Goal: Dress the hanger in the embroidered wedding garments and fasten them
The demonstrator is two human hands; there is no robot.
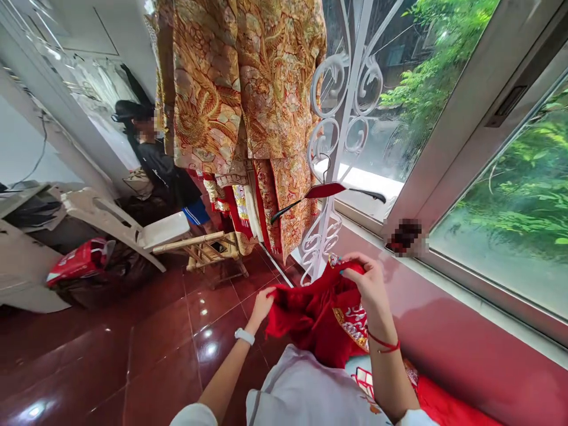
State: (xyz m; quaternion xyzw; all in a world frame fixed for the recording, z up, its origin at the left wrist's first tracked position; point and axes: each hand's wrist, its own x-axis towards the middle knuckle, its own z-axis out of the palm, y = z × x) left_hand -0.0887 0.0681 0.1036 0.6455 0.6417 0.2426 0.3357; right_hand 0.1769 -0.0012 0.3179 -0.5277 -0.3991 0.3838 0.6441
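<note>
A red embroidered garment (310,313) with gold and silver patterning is stretched between my two hands, above my lap. My left hand (265,303) is closed on its left edge. At the upper right edge, my right hand (361,275) pinches the cloth between thumb and fingers. The lower part of the garment hangs in loose folds. Just beyond it, a black hanger (328,191) with a red middle hangs from a white scrolled metal stand (326,236). More red embroidered cloth (448,396) lies to the right of my right forearm.
Gold embroidered robes (266,89) hang straight ahead. A bamboo stool (217,251) and a white plastic chair (164,229) stand on the left, near a person in black (166,171). A red bag (80,260) lies farther left. The window sill (479,313) runs along the right.
</note>
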